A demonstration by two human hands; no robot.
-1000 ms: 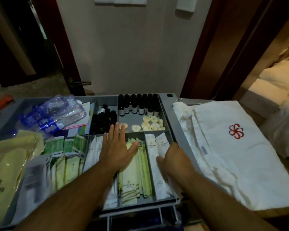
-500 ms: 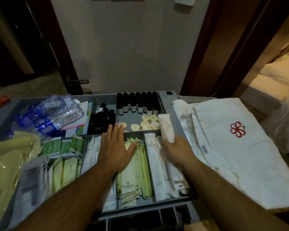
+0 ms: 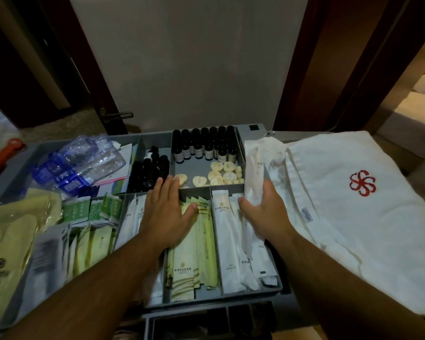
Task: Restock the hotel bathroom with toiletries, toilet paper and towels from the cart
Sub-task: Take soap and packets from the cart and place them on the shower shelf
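Observation:
A grey compartmented cart tray (image 3: pixel 277 289) holds toiletries. My right hand (image 3: pixel 268 212) is closed around a long white sachet (image 3: pixel 254 173), lifted upright above the right compartment of white sachets (image 3: pixel 225 241). My left hand (image 3: pixel 166 212) lies flat, fingers spread, on the pale green sachets (image 3: pixel 194 263) in the middle compartment. Dark small bottles (image 3: pixel 204 146) stand in the rear compartment, with heart-shaped soaps (image 3: pixel 221 175) in front of them. A folded white towel (image 3: pixel 341 217) with a red emblem lies on the cart to the right.
Wrapped water bottles (image 3: pixel 79 163) lie at the rear left. Green packets (image 3: pixel 91 209) and yellow bags (image 3: pixel 8 253) fill the left side. A white wall (image 3: pixel 187 69) and dark door frames stand behind the cart. A door handle (image 3: pixel 118 115) sticks out at left.
My right hand pulled a white sachet out of the right compartment and raised it, shifting right toward the towel. My left hand stayed flat on the green sachets.

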